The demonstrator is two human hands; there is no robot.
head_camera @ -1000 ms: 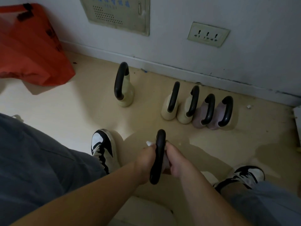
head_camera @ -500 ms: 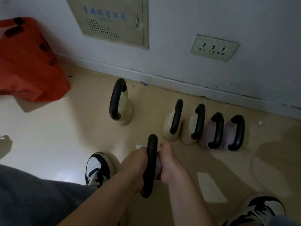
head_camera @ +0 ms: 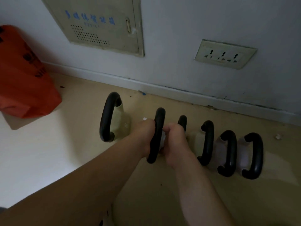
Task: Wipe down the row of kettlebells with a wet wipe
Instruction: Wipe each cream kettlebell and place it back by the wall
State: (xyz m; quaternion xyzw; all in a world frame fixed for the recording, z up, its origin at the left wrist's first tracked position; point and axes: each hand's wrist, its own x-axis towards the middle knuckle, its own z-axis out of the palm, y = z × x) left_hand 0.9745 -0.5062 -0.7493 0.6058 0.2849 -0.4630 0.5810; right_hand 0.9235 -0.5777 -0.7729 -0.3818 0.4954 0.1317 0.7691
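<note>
Both my hands hold a small kettlebell (head_camera: 156, 136) by its body, one on each side of its black handle. It sits in the gap between the large cream kettlebell (head_camera: 121, 123) and the rest of the row. My left hand (head_camera: 144, 133) grips the left side, and a corner of the white wet wipe (head_camera: 145, 119) pokes out above its fingers. My right hand (head_camera: 175, 141) grips the right side and hides most of a cream kettlebell (head_camera: 182, 122). Further right stand another cream kettlebell (head_camera: 207, 142) and two pink kettlebells (head_camera: 228, 152) (head_camera: 252, 155).
The row stands on a beige floor close to the white skirting board (head_camera: 179, 93) and wall. An orange bag (head_camera: 24, 79) lies at the far left. A wall socket (head_camera: 225, 54) and a metal panel (head_camera: 101, 25) are on the wall above.
My hands carried the held kettlebell forward from between my feet into the gap in the row. My view moved closer to the wall, and my shoes dropped out of sight.
</note>
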